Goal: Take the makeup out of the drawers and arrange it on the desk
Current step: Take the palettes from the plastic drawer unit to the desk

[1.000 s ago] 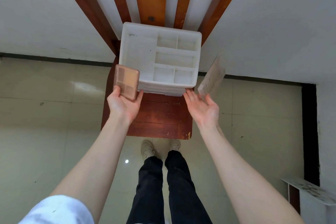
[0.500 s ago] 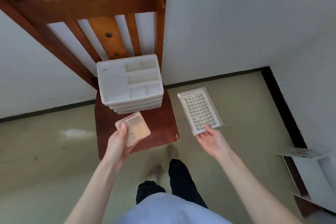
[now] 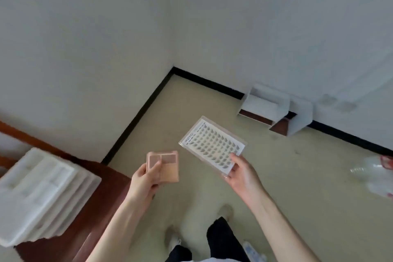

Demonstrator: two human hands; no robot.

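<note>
1. Pale floor (image 3: 276,187) meets white walls along a black skirting line at a corner; a wooden chair (image 3: 95,215) stands at the lower left.
2. On the chair seat sits a white organiser (image 3: 36,193) — stacked shallow drawers with a divided tray on top; its compartments look blurred, so their contents cannot be told.
3. Against the far wall stand white open boxes (image 3: 276,110); nothing inside them is discernible.
4. Left hand (image 3: 144,178) grips a pink eyeshadow palette (image 3: 164,166), thumb across its face; square pans in tan and rose tones show.
5. Right hand (image 3: 242,174) pinches one corner of a clear lash case (image 3: 212,147) — rows of small dark lash clusters on a white card; both items are held over the floor, near each other but apart.
</note>
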